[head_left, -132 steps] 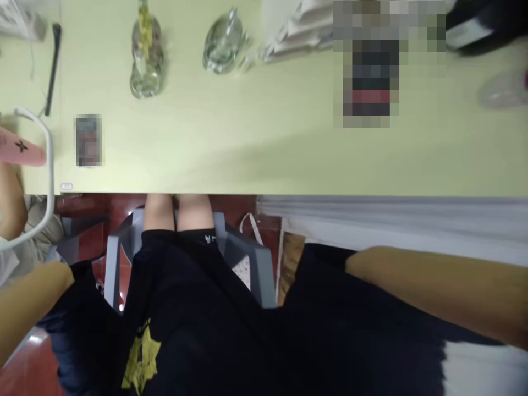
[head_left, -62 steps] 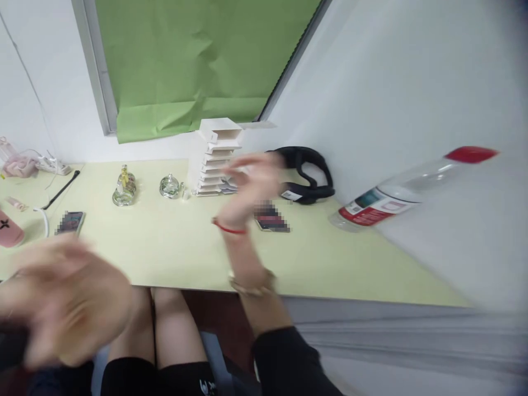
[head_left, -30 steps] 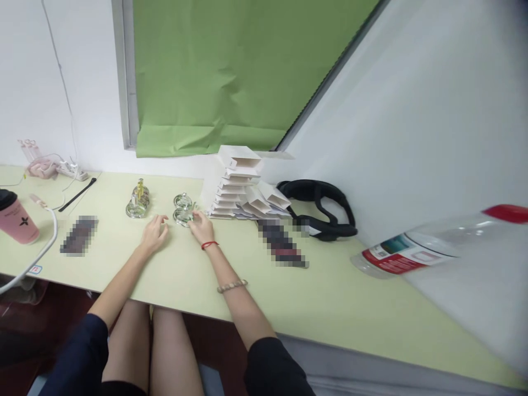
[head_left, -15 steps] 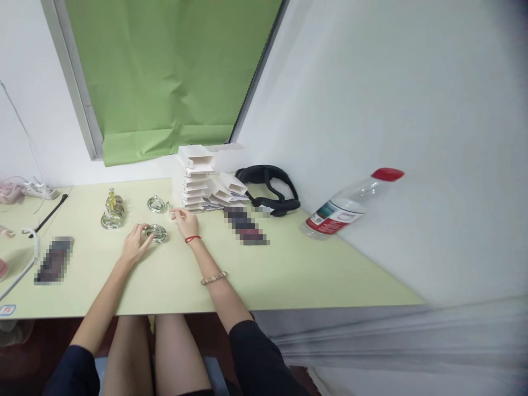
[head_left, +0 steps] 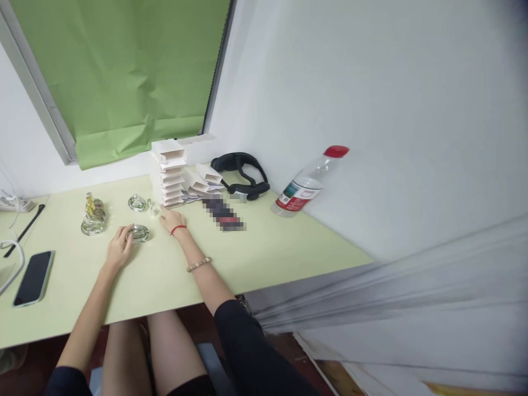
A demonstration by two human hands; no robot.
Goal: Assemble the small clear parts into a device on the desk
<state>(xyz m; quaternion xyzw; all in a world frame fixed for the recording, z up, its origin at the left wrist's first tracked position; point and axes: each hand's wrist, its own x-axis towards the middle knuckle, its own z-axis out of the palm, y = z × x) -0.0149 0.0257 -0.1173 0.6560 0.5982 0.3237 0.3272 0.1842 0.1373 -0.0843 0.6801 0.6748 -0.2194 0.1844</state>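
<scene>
My left hand [head_left: 119,247] rests on the table with thumb and fingers closed on the left edge of a flat, rounded clear glass bottle [head_left: 141,234]. My right hand [head_left: 172,221] is beyond it to the right, fingers apart and holding nothing visible. Just left of those fingertips stands a small clear piece, perhaps a cap [head_left: 154,211], with a thin pale piece [head_left: 149,204] beside it. Behind them lies a second glass bottle [head_left: 136,203]. Farther left, more glass bottles [head_left: 93,224] sit close together, with yellowish parts [head_left: 89,203] on top.
White boxes [head_left: 168,157] are stacked at the back, with flatter ones beside them. To the right are a black headset [head_left: 241,165], a blurred-out dark object [head_left: 223,213] and a red-capped plastic bottle [head_left: 301,190]. A phone [head_left: 34,278] and white cable [head_left: 18,264] lie left.
The view has swung right, shifting everything leftward in the picture. My right hand has drawn away from the small clear piece, which stands on the table. My left hand stays at the glass bottle.
</scene>
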